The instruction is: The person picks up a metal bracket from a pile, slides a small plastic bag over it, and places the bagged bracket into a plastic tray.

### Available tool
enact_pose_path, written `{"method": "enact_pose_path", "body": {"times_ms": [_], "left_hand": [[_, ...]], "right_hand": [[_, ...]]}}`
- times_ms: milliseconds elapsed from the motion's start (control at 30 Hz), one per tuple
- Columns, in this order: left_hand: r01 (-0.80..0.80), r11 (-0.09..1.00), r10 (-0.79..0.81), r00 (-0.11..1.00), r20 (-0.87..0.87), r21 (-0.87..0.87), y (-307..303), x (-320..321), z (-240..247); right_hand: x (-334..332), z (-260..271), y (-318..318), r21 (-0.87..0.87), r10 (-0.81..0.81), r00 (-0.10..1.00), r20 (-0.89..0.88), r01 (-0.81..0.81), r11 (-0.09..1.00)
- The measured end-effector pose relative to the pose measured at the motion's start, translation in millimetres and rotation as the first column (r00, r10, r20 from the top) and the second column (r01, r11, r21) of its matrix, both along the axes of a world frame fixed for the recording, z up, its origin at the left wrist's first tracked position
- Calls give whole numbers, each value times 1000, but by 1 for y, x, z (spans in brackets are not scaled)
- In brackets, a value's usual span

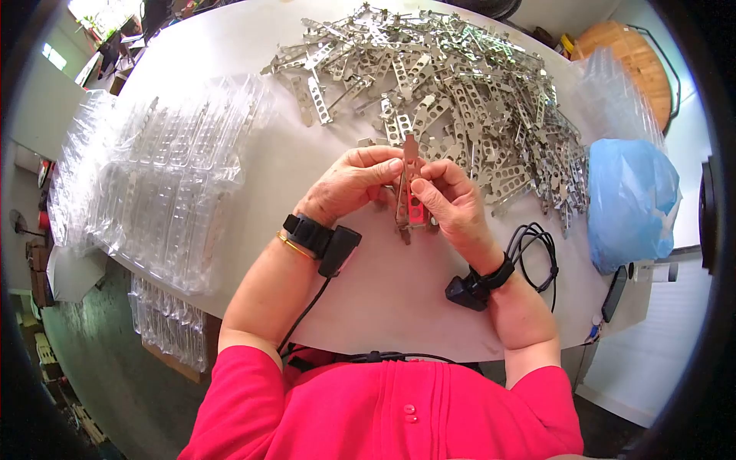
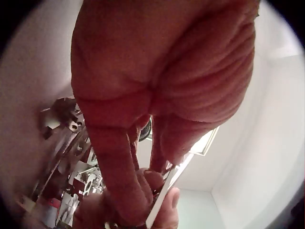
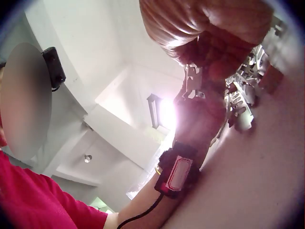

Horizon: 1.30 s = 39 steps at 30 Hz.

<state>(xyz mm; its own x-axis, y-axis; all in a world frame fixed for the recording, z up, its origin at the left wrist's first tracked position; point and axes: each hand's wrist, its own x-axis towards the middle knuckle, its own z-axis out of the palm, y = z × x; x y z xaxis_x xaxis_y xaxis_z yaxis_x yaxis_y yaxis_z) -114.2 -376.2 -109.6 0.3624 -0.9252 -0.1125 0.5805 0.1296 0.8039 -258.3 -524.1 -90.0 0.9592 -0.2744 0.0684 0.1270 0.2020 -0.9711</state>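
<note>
In the head view, perforated metal brackets stand between both hands at the near edge of a large pile. My left hand pinches them near the upper end with thumb and fingers. From the other side my right hand grips them, its thumb lying over the holed face. The left wrist view shows a thin bright bracket edge between the fingertips, below the left palm. In the right wrist view a bracket end shows under the right palm; the right fingers are mostly hidden.
The pile of loose metal brackets spreads over the table's far side. Stacked clear plastic trays lie at left. A blue plastic bag stands at right, with a coiled black cable beside the right wrist. White table surface lies nearest the body.
</note>
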Motion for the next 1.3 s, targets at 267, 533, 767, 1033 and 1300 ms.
{"method": "enact_pose_path", "body": {"times_ms": [267, 533, 767, 1033, 1300], "left_hand": [[-11, 998, 12, 1000, 19, -58, -2, 5, -6], [-114, 990, 107, 990, -92, -83, -3, -2, 9], [-163, 986, 163, 987, -14, -33, -6, -2, 8], [-153, 988, 152, 986, 68, 11, -5, -3, 7], [-125, 992, 124, 988, 95, 6, -5, -1, 3]], "right_hand": [[1, 0, -1, -36, 30, 998, -53, -32, 999], [-1, 0, 5, -112, -38, 999, -16, 36, 993], [-3, 14, 2, 13, -202, 979, 29, 202, 979], [-3, 11, 8, -120, -58, 994, -94, 46, 992], [-2, 10, 11, -180, -107, 987, -121, 85, 980]]}}
